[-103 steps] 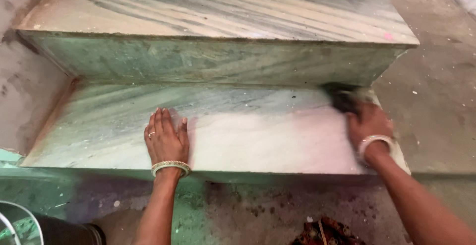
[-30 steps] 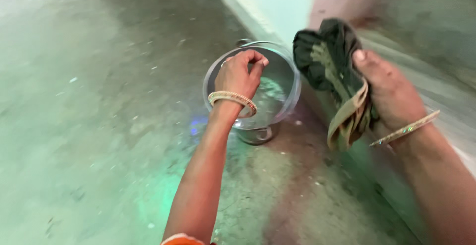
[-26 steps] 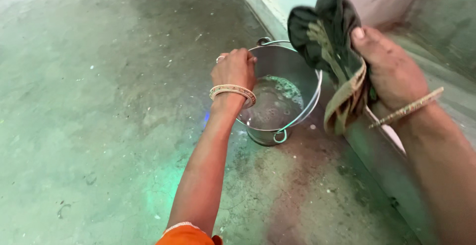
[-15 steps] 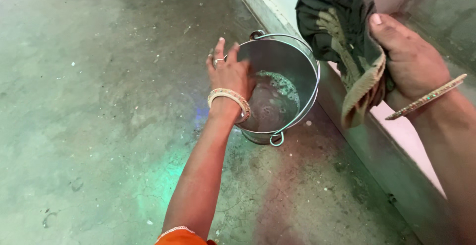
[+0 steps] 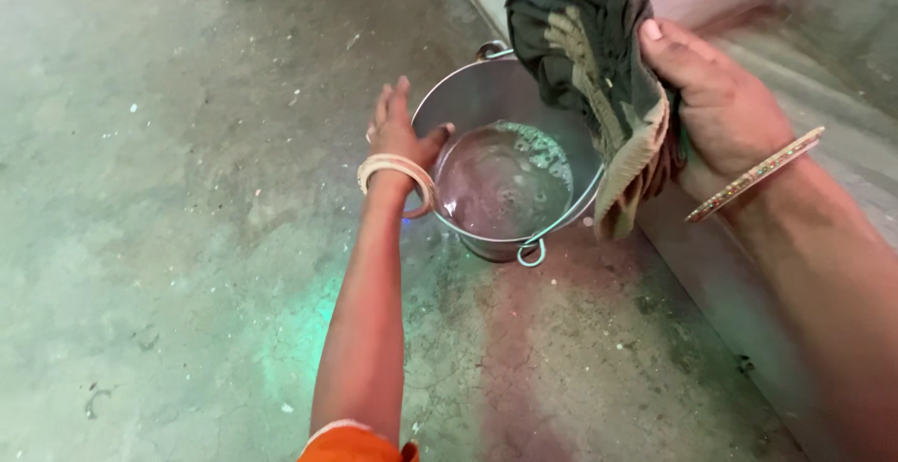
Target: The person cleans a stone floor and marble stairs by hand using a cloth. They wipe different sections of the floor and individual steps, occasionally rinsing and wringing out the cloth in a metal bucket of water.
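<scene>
Bare concrete floor [image 5: 140, 238] at far left. Our left hand [image 5: 398, 135] lies open, fingers spread, against the near-left rim of the steel bucket [image 5: 468, 107], which stands upright with soapy water inside. Our right hand [image 5: 720, 111], closed around a dark wet cloth [image 5: 585, 60], holds it above the bucket's right rim; the cloth hangs lengthwise downward. A stone step [image 5: 842, 97] runs along the right.

Rough concrete floor beside a stone step

The grey floor [image 5: 168, 238] is cracked, stained and flecked with pale specks, with green light across its middle and a reddish tint nearer the step. The step [image 5: 823, 79] runs along the right side, its pale edge rising at top centre.
</scene>
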